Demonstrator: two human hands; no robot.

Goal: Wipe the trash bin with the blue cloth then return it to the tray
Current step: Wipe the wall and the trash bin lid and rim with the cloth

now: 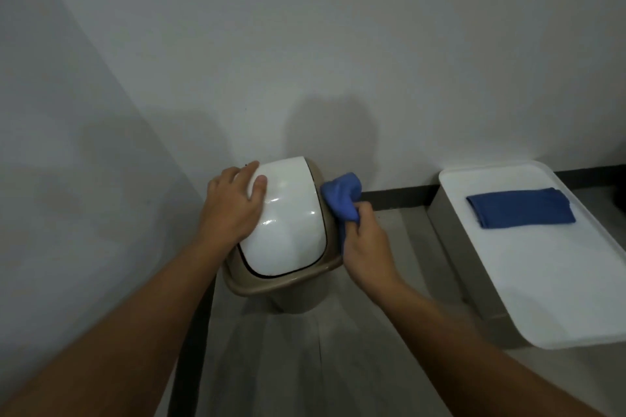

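Observation:
A beige trash bin point(271, 284) with a glossy white swing lid point(288, 220) stands on the floor in the room corner. My left hand point(233, 203) lies flat on the lid's left side, fingers spread over its far edge. My right hand point(366, 244) grips a bunched blue cloth point(340, 196) and presses it against the bin's right rim. To the right sits a white tray point(542, 281) holding a second, folded blue cloth point(520, 208).
White walls close in behind and on the left, with a dark baseboard point(399, 196) along the back wall. The tray rests on a grey box point(474, 267). Grey wood-look floor point(305, 366) stretches toward me in front of the bin.

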